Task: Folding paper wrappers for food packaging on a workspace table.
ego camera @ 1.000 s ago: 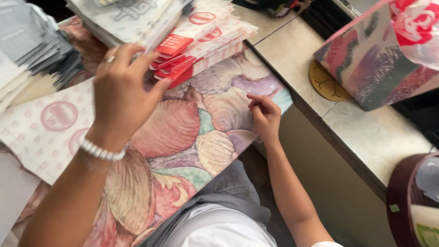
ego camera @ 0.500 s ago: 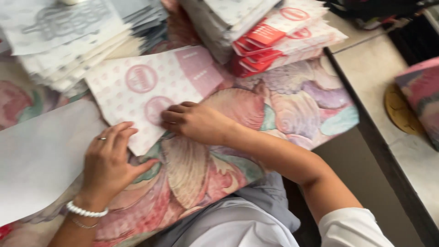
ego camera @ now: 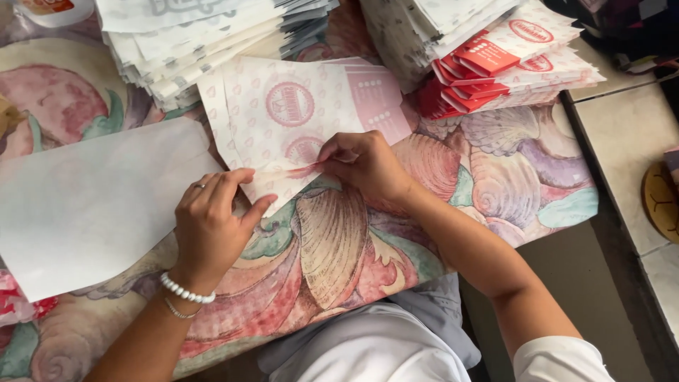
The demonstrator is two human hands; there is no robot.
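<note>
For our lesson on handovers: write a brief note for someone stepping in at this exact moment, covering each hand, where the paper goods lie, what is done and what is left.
Left hand: flat, pressing the lower left corner of the printed pink-and-white paper sheet.
Right hand: pinching that sheet's lower edge where a fold shows.
The sheet lies on the shell-patterned tablecloth; a plain white sheet sits beside it to the left. A stack of white paper lies above, a stack of red-and-white printed packets at upper right.
Done: one fold begun along the lower edge.
Left: the fold is not yet pressed flat.
</note>
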